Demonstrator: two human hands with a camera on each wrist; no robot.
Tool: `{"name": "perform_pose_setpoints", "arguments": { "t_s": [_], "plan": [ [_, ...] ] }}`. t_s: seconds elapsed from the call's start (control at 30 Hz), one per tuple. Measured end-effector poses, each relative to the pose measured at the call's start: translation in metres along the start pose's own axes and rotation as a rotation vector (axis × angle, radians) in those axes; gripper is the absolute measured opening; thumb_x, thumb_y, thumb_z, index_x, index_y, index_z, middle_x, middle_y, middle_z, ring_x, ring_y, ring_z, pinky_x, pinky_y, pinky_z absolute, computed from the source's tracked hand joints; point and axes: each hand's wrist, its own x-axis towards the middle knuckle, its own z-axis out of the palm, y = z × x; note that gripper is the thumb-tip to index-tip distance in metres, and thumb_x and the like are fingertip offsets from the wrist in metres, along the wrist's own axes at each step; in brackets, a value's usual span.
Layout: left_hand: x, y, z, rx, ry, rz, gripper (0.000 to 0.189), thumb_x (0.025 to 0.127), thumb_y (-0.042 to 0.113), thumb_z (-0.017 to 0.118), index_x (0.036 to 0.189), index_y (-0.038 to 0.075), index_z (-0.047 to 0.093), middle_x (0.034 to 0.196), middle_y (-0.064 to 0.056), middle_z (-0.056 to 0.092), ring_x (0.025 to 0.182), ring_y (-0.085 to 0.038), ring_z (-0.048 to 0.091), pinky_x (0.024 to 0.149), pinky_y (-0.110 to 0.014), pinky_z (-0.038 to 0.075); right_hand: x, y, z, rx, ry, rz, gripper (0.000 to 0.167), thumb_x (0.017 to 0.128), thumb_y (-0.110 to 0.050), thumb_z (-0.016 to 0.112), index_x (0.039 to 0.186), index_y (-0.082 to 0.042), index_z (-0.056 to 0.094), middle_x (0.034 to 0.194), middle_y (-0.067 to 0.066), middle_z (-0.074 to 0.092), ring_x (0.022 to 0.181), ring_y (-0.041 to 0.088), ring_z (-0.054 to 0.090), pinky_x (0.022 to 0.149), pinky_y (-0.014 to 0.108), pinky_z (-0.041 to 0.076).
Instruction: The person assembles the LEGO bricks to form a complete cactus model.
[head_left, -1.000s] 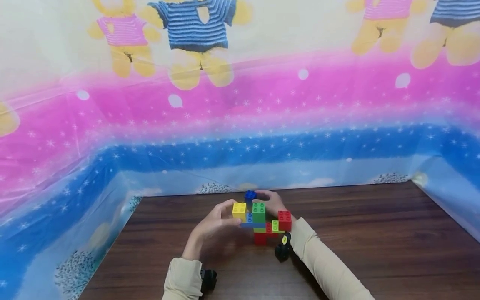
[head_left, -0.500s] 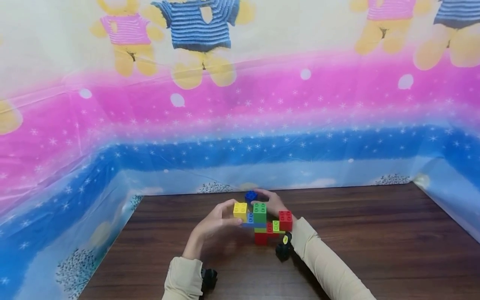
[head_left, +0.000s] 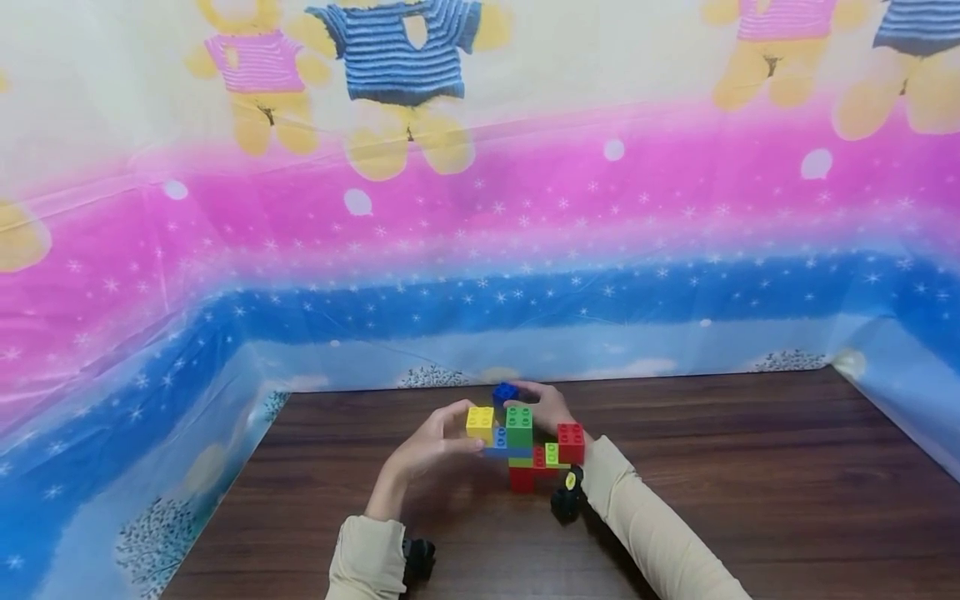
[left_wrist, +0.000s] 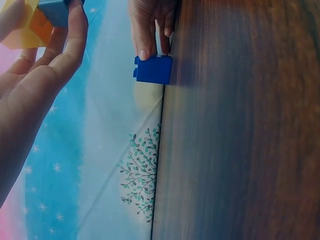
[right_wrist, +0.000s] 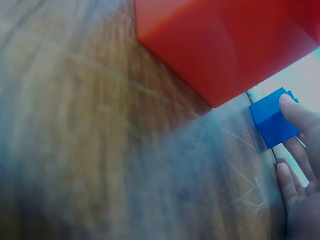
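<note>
A built structure of toy building bricks stands on the table in the head view. It has a red brick [head_left: 521, 479] at the base, a lighter blue brick [head_left: 500, 442] across, and yellow [head_left: 480, 422] and green [head_left: 519, 428] bricks on top. To the right, a lime brick [head_left: 552, 452] and another red brick [head_left: 571, 443] form a side arm. My left hand [head_left: 425, 450] grips the yellow brick between thumb and fingers. Behind the structure, my right hand [head_left: 551, 408] pinches a dark blue brick [left_wrist: 154, 69], studs up and apart from the rest, by its sides.
The dark wooden table [head_left: 720, 483] stretches to both sides. A printed cloth [head_left: 450, 308] hangs along its back edge and sides. Black wrist cameras sit under both sleeves; the right one [head_left: 566, 496] is close to the structure's side arm.
</note>
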Motion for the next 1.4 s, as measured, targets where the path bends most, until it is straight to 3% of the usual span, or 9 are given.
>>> {"name": "perform_pose_setpoints", "arguments": {
  "t_s": [0.23, 0.5, 0.7, 0.83, 1.07, 1.4],
  "plan": [
    [0.001, 0.001, 0.001, -0.006, 0.000, -0.004, 0.035, 0.091, 0.010, 0.064, 0.120, -0.003, 0.049, 0.104, -0.001, 0.060, 0.095, -0.013, 0.064, 0.092, -0.050, 0.054, -0.006, -0.005, -0.004, -0.001, -0.007, -0.003, 0.050, 0.089, -0.031, 0.071, 0.136, -0.019, 0.059, 0.142, 0.014, 0.055, 0.114, 0.031, 0.063, 0.080, 0.037, 0.060],
    [-0.002, -0.001, -0.001, 0.005, 0.029, -0.040, 0.042, 0.091, 0.015, 0.065, 0.124, -0.003, 0.047, 0.107, -0.007, 0.060, 0.094, -0.016, 0.063, 0.093, -0.047, 0.054, -0.016, -0.014, -0.017, -0.022, -0.038, -0.082, 0.048, 0.093, -0.027, 0.066, 0.137, -0.011, 0.057, 0.142, 0.016, 0.054, 0.130, 0.035, 0.051, 0.105, 0.052, 0.046],
    [-0.001, -0.002, -0.003, 0.016, 0.038, -0.052, 0.045, 0.090, 0.014, 0.066, 0.127, -0.004, 0.047, 0.107, -0.008, 0.061, 0.092, -0.014, 0.064, 0.088, -0.032, 0.055, -0.022, -0.021, -0.025, 0.085, -0.062, -0.042, 0.044, 0.096, -0.016, 0.061, 0.136, -0.001, 0.054, 0.133, 0.026, 0.057, 0.111, 0.034, 0.065, 0.091, 0.042, 0.056],
    [0.000, -0.002, -0.002, 0.013, 0.034, -0.042, 0.046, 0.090, 0.013, 0.066, 0.127, -0.005, 0.046, 0.108, -0.008, 0.061, 0.092, -0.013, 0.064, 0.085, -0.026, 0.054, -0.025, -0.026, -0.031, 0.132, -0.045, -0.012, 0.043, 0.096, -0.011, 0.058, 0.136, 0.005, 0.051, 0.132, 0.030, 0.056, 0.109, 0.034, 0.066, 0.091, 0.039, 0.057],
    [0.001, -0.001, 0.000, 0.008, 0.035, -0.022, 0.045, 0.089, 0.012, 0.065, 0.126, -0.005, 0.046, 0.108, -0.009, 0.060, 0.094, -0.014, 0.063, 0.086, -0.028, 0.054, -0.034, -0.045, -0.039, 0.153, -0.037, -0.034, 0.045, 0.093, -0.005, 0.054, 0.136, 0.007, 0.048, 0.135, 0.032, 0.051, 0.120, 0.042, 0.058, 0.096, 0.042, 0.054],
    [0.002, -0.003, 0.002, -0.002, 0.051, -0.030, 0.043, 0.090, 0.012, 0.065, 0.127, -0.003, 0.046, 0.107, -0.006, 0.060, 0.094, -0.013, 0.062, 0.088, -0.029, 0.055, -0.051, -0.073, -0.048, 0.103, -0.004, -0.098, 0.045, 0.095, -0.009, 0.054, 0.137, 0.003, 0.048, 0.133, 0.029, 0.054, 0.116, 0.038, 0.060, 0.095, 0.043, 0.054]
  ]
}}
